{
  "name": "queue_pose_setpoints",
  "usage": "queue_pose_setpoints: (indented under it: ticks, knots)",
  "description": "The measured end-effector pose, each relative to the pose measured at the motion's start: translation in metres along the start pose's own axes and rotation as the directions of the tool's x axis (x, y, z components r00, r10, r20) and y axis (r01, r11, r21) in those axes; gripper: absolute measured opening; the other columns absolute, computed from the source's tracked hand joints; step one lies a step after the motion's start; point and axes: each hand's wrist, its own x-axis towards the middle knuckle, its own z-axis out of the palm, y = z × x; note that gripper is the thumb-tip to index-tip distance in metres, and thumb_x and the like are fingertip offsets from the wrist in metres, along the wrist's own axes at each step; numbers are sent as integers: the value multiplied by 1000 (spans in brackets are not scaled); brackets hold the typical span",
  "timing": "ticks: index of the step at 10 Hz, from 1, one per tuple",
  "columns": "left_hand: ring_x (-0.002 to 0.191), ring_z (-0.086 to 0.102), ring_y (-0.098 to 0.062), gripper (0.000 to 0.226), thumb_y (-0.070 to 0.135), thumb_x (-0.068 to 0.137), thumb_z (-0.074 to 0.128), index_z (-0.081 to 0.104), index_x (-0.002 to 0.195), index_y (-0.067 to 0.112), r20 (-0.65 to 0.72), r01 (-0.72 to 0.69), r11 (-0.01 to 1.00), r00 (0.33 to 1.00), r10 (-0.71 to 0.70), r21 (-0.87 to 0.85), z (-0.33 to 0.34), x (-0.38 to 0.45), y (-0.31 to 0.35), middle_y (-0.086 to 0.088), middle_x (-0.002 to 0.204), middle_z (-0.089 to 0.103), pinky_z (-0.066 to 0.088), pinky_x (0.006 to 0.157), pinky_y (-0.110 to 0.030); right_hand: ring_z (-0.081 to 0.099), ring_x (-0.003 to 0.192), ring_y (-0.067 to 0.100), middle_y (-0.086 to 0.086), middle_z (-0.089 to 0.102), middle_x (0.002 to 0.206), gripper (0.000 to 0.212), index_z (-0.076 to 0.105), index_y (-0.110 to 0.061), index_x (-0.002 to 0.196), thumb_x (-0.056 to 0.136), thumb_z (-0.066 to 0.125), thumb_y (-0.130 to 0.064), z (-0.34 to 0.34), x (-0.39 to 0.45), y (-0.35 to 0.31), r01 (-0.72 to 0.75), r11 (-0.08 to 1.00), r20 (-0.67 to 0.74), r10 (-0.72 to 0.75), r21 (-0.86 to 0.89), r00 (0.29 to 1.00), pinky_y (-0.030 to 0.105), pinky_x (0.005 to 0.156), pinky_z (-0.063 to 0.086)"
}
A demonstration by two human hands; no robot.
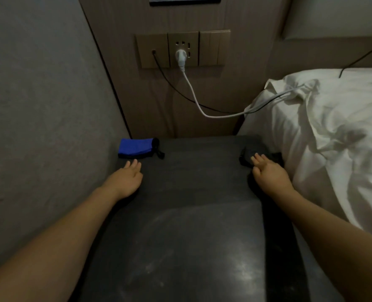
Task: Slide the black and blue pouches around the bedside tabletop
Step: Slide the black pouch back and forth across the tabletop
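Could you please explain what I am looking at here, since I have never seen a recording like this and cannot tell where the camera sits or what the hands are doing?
There is no machine here: a person wears one wide-angle camera on the head, looking forward and down along both bare forearms. The dark surface is a bedside tabletop, between a grey wall and a bed with white bedding. A blue pouch lies in the far left corner; the left hand is just short of it, fingers straight, holding nothing. A black pouch lies at the far right; the right hand rests flat with its fingertips on it. Nothing is gripped. On the wall panel behind, a white plug sits in a socket, its cable running onto the bed.
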Motion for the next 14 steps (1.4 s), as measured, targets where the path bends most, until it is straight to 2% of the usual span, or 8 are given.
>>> queue_pose_setpoints:
  ticks: [3,4,5,6,8,10,13,14]
  knots:
    - [150,-5,-22,57,24,102,22,2,153,8,23,-17,999,1000,18,-33,1,-10,1,-7,162,-8,6,122,-32,28,141,16,4,34,151,45,43,-11,140,96,39,-16,11,-62,-7,-84,996,-96,85,13,992,30,112,25]
    - [150,-6,-23,58,23,101,23,1,153,7,25,-33,999,999,33,-28,1,-10,-2,-9,161,-9,6,122,-33,39,136,22,8,45,144,42,53,-8,132,91,43,-12,23,-88,-30,-117,993,-180,119,23,976,34,107,34]
    - [150,-5,-24,62,25,100,26,-1,153,7,24,-26,1000,999,26,5,2,-10,-1,-10,161,-9,6,123,-35,65,106,33,17,68,113,45,72,1,102,77,39,-18,36,-106,-70,-34,997,-229,49,70,972,42,84,53]
    - [150,-5,-25,66,29,98,27,-2,152,6,18,-10,999,1000,9,36,2,-13,2,-11,161,-9,7,123,-36,70,94,30,15,72,103,42,75,-2,92,69,44,-18,45,-115,-122,60,996,-178,-47,66,983,39,74,57]
    - [150,-5,-24,60,26,100,23,1,153,6,68,-4,1000,998,4,-2,-7,-15,3,-9,161,-9,7,122,-35,71,93,24,10,74,100,52,76,-6,90,67,33,-24,61,-122,-219,205,974,-82,-198,92,977,33,77,57]
    - [150,-6,-23,58,26,101,21,1,153,8,107,-6,1000,994,8,-24,-13,-11,1,-6,161,-11,8,122,-35,69,100,21,6,73,104,53,76,-11,97,67,37,-28,81,-128,-288,293,945,-39,-290,148,956,31,83,55]
    - [150,-8,-23,61,26,100,23,-2,153,8,92,-7,1000,996,8,-13,-4,-8,0,-7,161,-12,4,123,-35,69,96,21,3,74,97,39,75,-18,97,69,57,-38,93,-133,-308,368,920,-23,-368,133,930,31,85,53]
    - [150,-8,-23,61,26,100,23,-2,153,8,88,0,1000,996,1,-9,-3,-8,1,-7,161,-12,4,123,-35,69,96,22,2,75,95,43,76,-19,90,72,43,-40,92,-148,-314,402,901,-8,-406,166,914,32,82,55]
